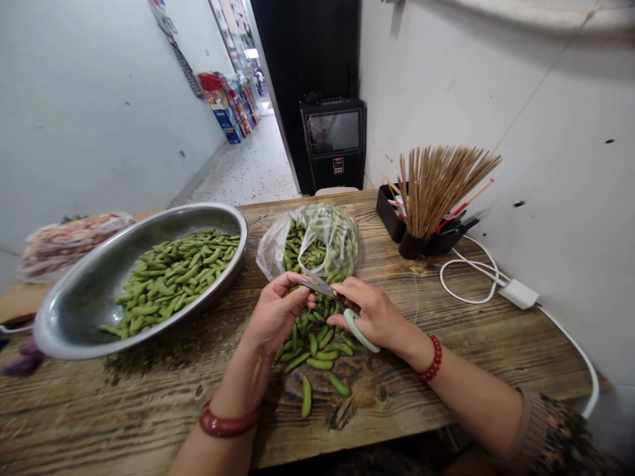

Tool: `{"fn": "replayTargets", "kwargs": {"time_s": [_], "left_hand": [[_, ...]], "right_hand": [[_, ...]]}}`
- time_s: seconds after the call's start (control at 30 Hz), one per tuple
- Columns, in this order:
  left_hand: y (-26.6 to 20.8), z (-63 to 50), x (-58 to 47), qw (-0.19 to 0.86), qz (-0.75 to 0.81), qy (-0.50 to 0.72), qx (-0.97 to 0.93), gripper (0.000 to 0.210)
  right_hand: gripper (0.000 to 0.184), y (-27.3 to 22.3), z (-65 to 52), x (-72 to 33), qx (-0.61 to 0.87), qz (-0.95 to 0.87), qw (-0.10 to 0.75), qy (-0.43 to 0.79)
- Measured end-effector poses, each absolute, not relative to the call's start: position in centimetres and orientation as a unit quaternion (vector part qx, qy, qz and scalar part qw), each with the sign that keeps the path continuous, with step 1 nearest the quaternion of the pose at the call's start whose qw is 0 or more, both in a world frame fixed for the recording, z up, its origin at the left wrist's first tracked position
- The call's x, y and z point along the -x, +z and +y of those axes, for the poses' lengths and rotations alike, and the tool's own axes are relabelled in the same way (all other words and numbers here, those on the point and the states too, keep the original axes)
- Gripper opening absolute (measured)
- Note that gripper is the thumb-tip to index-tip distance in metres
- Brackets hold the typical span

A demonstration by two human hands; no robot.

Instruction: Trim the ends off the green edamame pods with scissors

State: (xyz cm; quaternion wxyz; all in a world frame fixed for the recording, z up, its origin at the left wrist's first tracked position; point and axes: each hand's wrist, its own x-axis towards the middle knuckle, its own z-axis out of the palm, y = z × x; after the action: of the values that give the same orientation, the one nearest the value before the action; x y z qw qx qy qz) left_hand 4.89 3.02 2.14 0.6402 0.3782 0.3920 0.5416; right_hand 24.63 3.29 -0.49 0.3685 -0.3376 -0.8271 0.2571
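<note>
My right hand (364, 307) holds a pair of scissors (354, 324) with pale green handles, its dark blades pointing left. The blades reach the fingertips of my left hand (278, 311), which is closed in a pinch. What lies between those fingers is hidden. Below both hands, loose green edamame pods (317, 350) are spread over the wooden table (397, 396). Just beyond them a clear plastic bag (330, 238) lies open, with more pods inside and spilling from its mouth. To the left, a large metal basin (94, 291) holds a heap of edamame pods (178, 277).
Small green trimmings (153, 357) lie under the basin's near side. Behind the basin is a bagged pinkish bundle (74, 241). At right stand a black holder (391, 215) with many thin sticks (436, 188) and a white cable with an adapter (518, 293). A wall borders the right.
</note>
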Motion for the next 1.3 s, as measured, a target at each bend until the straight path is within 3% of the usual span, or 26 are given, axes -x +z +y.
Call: {"fn": "replayTargets", "kwargs": {"time_s": [0.4, 0.7, 0.97, 1.17, 1.3], "left_hand": [[2.7, 3.4, -3.0, 0.650, 0.348, 0.566, -0.367, 0.010], [2.9, 4.2, -1.4, 0.652, 0.362, 0.624, -0.232, 0.006], [1.4, 4.6, -2.2, 0.535, 0.503, 0.553, -0.393, 0.018], [0.2, 5.1, -2.1, 0.453, 0.581, 0.489, -0.467, 0.016], [-0.7, 5.7, -1.7, 0.302, 0.629, 0.423, -0.578, 0.022]], "right_hand": [[0.039, -1.0, 3.6, -24.6, 0.329, -0.812, 0.390, 0.283], [0.033, 0.4, 2.8, -24.5, 0.358, -0.772, 0.277, 0.447], [0.038, -1.0, 4.9, -25.7, 0.413, -0.690, 0.289, 0.520], [0.040, -1.5, 7.3, -26.7, 0.492, -0.521, 0.417, 0.559], [0.041, -1.3, 7.9, -27.3, 0.500, -0.495, 0.450, 0.550]]}}
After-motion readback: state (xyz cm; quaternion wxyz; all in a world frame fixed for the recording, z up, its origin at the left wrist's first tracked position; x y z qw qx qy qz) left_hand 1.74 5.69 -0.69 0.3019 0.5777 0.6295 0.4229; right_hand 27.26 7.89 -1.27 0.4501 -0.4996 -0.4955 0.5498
